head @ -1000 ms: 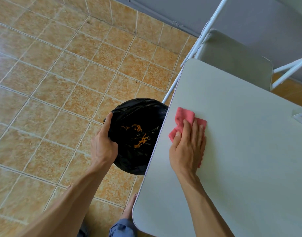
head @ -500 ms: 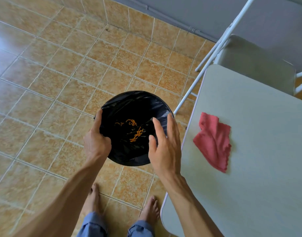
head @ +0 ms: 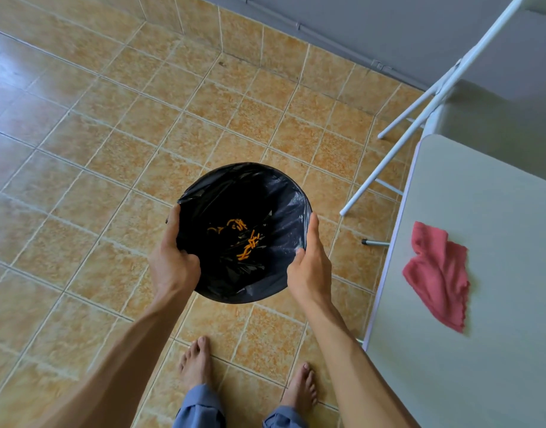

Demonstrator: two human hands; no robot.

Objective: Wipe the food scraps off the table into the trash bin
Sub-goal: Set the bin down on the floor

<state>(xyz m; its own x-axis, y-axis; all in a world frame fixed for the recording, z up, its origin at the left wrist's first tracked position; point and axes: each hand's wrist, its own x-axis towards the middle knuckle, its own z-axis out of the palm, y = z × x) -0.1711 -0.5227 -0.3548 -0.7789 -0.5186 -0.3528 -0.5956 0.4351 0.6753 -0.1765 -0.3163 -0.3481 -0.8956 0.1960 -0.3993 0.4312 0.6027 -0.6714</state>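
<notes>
Now, at frame centre:
Trash bin [head: 265, 193]: round, lined with black bag, mouth facing up toward camera, no long axis; held above tiled floor [head: 111, 149], apart from table.
Contents: orange food scraps [head: 248, 242] scattered at bottom of bag, thin strips lying at mixed angles, most near middle.
Left hand [head: 172, 261]: clamped on rim at 9 o'clock, thumb curled inside over bag, fingers hidden outside.
Right hand [head: 310, 267]: closed on rim at 3 o'clock, thumb hooked over edge, fingers hidden behind wall.
Table [head: 497, 350]: pale grey, at 3 to 5 o'clock of frame; left edge just beside right forearm.
Cloth [head: 438, 273]: red, crumpled, on table at 3 o'clock of bin; long axis running from 11 to 5 o'clock; untouched.
Chair frame [head: 419, 118]: white, at 1 o'clock, behind table.
Bare feet [head: 197, 362]: at 6 o'clock, below bin, blue trouser cuffs [head: 200, 409] at bottom edge.
Change from half a second ago: right hand then open and hovering over rim, now gripping; bin farther from table edge; cloth unmoved.
</notes>
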